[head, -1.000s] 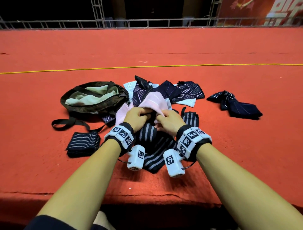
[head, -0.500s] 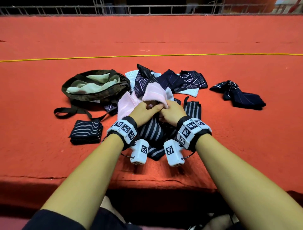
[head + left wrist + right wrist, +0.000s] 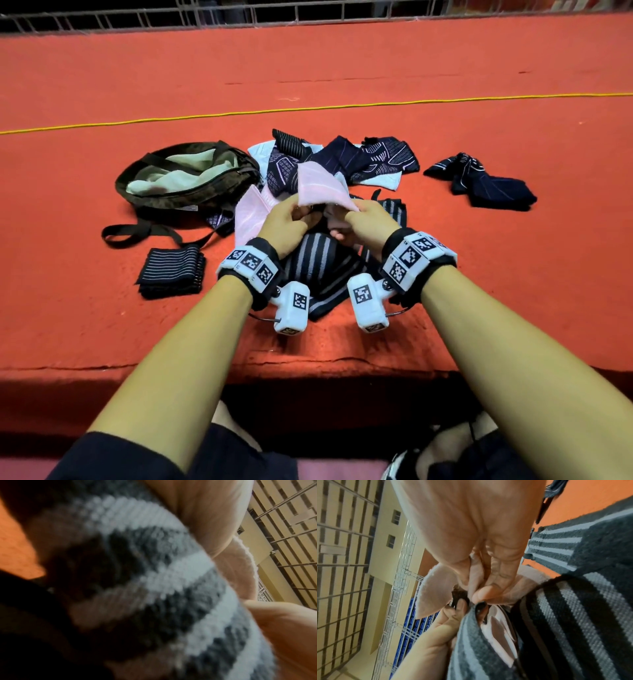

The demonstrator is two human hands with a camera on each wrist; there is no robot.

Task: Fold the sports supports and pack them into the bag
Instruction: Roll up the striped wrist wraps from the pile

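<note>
Both hands were up over the middle of the pile, working on a pink support (image 3: 320, 186). The left hand (image 3: 286, 224) had its fingers curled in, pinching the pink fabric's near edge, and the right hand (image 3: 368, 222) did the same from the other side, thumb and fingers pressed together on a fold of pink cloth, which the right wrist view showed pretty clearly. Part of the pink piece draped down to the left of the left hand.

Right under the hands lay a black-and-grey striped support (image 3: 318, 260), which filled most of the left wrist view, blurry. The bag (image 3: 239, 178), olive with a pale lining, sat open on the red carpet (image 3: 102, 325) to the left of the pile, its strap (image 3: 144, 231) trailing nearer. A folded pinstriped support (image 3: 171, 270) sat near the strap. Farther back were some navy patterned supports (image 3: 342, 157), and one more dark bundle (image 3: 489, 183) sat off on its own to the right.
</note>
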